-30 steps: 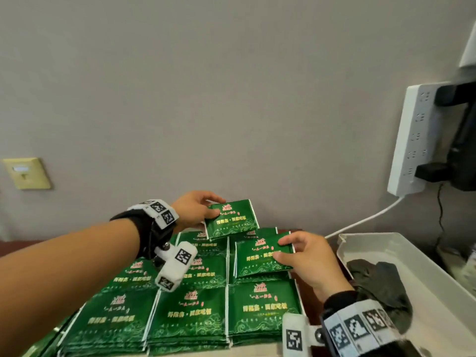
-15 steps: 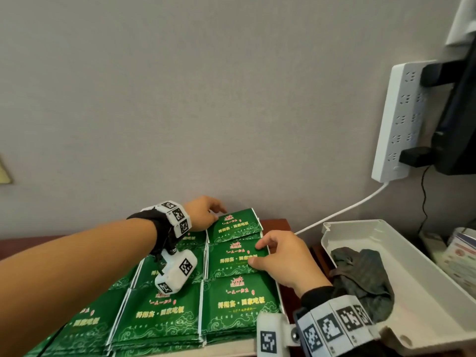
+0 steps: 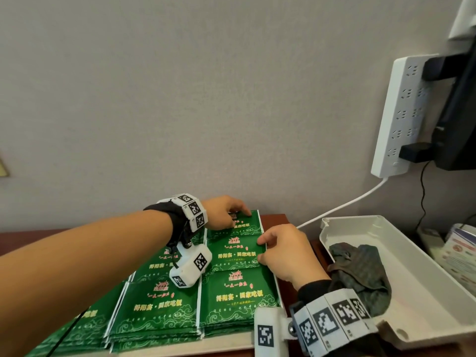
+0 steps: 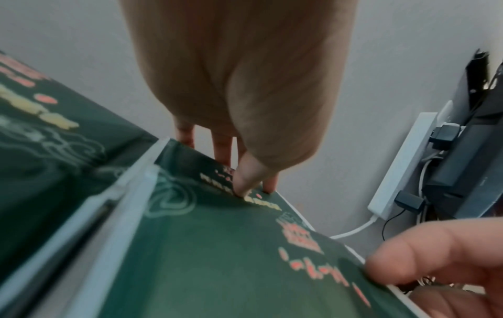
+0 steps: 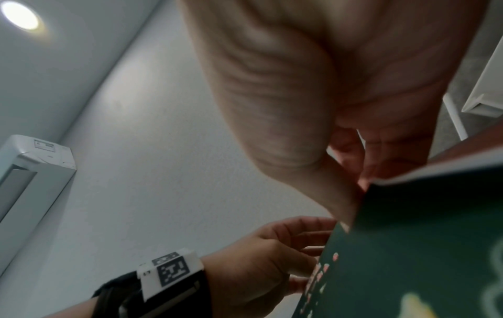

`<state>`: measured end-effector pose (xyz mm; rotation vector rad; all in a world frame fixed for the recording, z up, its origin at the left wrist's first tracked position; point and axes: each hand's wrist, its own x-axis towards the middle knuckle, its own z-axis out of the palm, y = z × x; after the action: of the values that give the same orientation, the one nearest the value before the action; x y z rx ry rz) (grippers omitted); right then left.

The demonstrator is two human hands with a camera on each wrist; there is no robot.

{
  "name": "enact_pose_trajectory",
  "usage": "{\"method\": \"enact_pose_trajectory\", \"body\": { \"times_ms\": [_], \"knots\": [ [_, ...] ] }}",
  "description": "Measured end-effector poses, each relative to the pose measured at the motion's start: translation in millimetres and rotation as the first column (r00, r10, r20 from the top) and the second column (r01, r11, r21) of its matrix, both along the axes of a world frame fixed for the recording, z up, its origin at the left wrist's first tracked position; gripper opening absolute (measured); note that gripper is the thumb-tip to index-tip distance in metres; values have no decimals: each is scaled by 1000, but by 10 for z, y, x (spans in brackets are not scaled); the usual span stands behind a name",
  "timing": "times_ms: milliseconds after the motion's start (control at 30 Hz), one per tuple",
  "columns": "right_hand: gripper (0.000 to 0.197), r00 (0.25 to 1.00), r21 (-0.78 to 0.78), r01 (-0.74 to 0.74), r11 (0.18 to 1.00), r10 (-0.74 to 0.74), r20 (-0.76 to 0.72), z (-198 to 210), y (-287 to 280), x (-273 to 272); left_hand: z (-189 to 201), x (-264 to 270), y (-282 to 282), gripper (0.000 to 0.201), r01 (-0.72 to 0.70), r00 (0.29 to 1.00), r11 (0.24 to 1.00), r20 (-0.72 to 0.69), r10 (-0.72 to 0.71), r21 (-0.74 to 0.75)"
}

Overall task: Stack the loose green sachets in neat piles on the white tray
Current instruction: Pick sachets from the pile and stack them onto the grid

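Note:
Green sachets lie in several flat piles on the white tray (image 3: 226,343); its front rim shows below the nearest piles (image 3: 239,300). My left hand (image 3: 239,215) holds the far sachet (image 3: 246,226) of the right column against the wall. In the left wrist view its thumb (image 4: 242,187) presses on top while the fingers reach behind the far edge. My right hand (image 3: 261,249) pinches the right edge of the middle sachet (image 3: 235,255), thumb (image 5: 340,200) on top and fingers beneath.
A white plastic bin (image 3: 425,300) holding a dark cloth (image 3: 360,269) stands close on the right. A power strip (image 3: 401,112) hangs on the wall, and its white cable (image 3: 342,204) runs down behind the tray. The wall is directly behind the far piles.
My left hand brought the far sachet down onto the back of the right column. My right hand slid to the middle sachet's right edge.

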<state>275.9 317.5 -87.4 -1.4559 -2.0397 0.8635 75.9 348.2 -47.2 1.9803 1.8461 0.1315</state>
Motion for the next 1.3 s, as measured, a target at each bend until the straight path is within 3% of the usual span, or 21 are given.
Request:
{"method": "enact_pose_trajectory", "body": {
  "times_ms": [133, 333, 600, 733, 900, 1033, 1133, 1233, 1300],
  "knots": [
    [22, 1000, 9, 28, 1000, -28, 0, -17, 24, 0, -26, -6, -5, 58, 0, 999, 1000, 53, 0, -11],
    [18, 999, 15, 30, 999, -30, -32, -11, 24, -11, -61, -56, -25, 44, -40, 986, 999, 160, 41, -9],
    [20, 999, 31, -1, 1000, 3, -50, 85, -40, -33, 94, -122, -250, 48, -102, 989, 989, 120, 89, 109],
    [18, 999, 111, -26, 994, 29, -19, 297, -166, -76, 256, -222, -522, 32, -123, 984, 970, 151, 92, 209],
    [17, 983, 165, -172, 971, 180, -32, 665, -533, -254, 393, -272, -1129, 9, -116, 971, 973, 229, 69, 199],
    [21, 913, 116, -406, 906, 408, 9, 861, -1033, -491, 375, -312, -1901, 15, -123, 971, 984, 219, 94, 126],
    [25, 816, -41, -569, 821, 570, 95, 799, -1437, -639, 295, -437, -2525, 15, -111, 984, 994, 137, 111, -8],
    [34, 713, -221, -631, 744, 668, 213, 592, -1765, -716, 139, -620, -3045, 21, -167, 986, 982, -8, 167, -94],
    [49, 674, -297, -606, 738, 674, 301, 458, -1927, -716, 15, -710, -3299, 35, -195, 979, 972, -87, 185, -134]
  ]
}}
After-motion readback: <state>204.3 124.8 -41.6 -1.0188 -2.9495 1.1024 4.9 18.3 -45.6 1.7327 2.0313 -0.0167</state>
